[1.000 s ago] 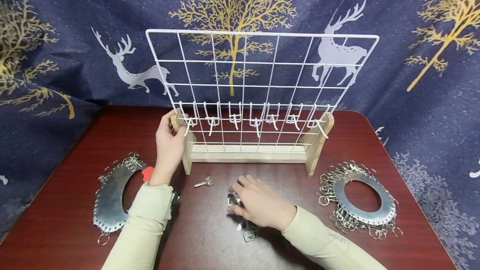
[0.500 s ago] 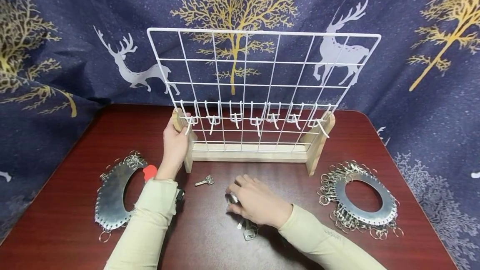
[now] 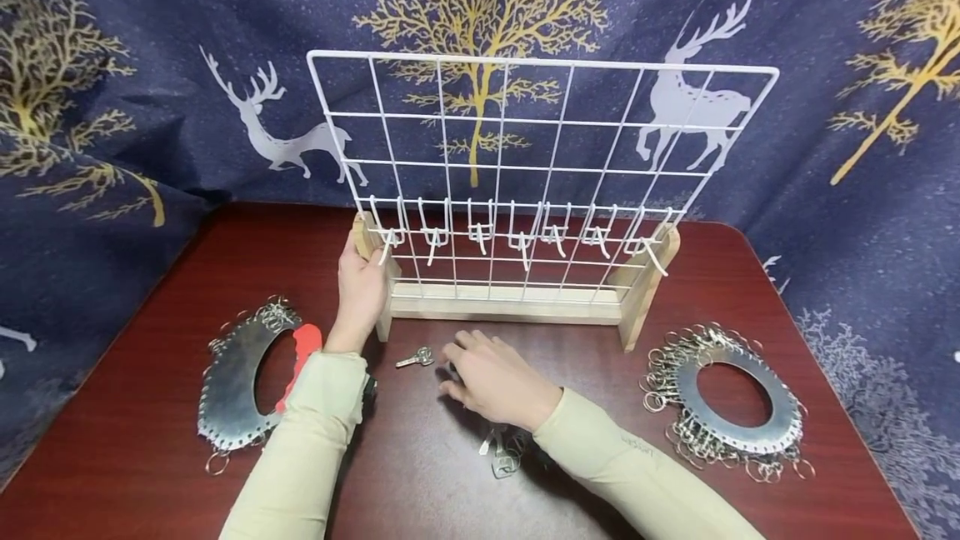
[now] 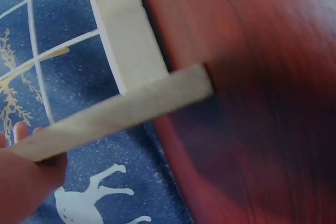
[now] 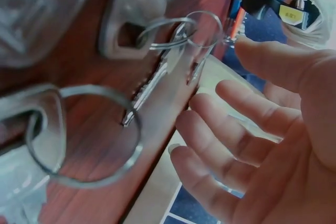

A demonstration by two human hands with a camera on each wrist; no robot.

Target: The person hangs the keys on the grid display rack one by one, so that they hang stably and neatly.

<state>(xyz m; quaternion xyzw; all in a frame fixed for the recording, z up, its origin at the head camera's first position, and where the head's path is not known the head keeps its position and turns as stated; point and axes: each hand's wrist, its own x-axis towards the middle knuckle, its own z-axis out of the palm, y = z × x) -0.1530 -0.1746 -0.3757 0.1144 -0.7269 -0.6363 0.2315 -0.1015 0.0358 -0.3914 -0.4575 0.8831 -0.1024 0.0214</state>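
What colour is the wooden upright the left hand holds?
Pale beige; the wooden upright shows best in the left wrist view.

Rack: white wire grid (image 3: 498,166) standing upright, tilted back, on a pale wooden stand (image 3: 506,309); seven white hooks (image 3: 482,232) in a row. Left hand (image 3: 362,294) grips its left post (image 4: 121,106). Loose key (image 3: 415,357): silver, flat on the table, just beside the right hand's (image 3: 491,377) bent fingers. Keys with rings (image 3: 506,461): silver, grouped near the right wrist, partly hidden.
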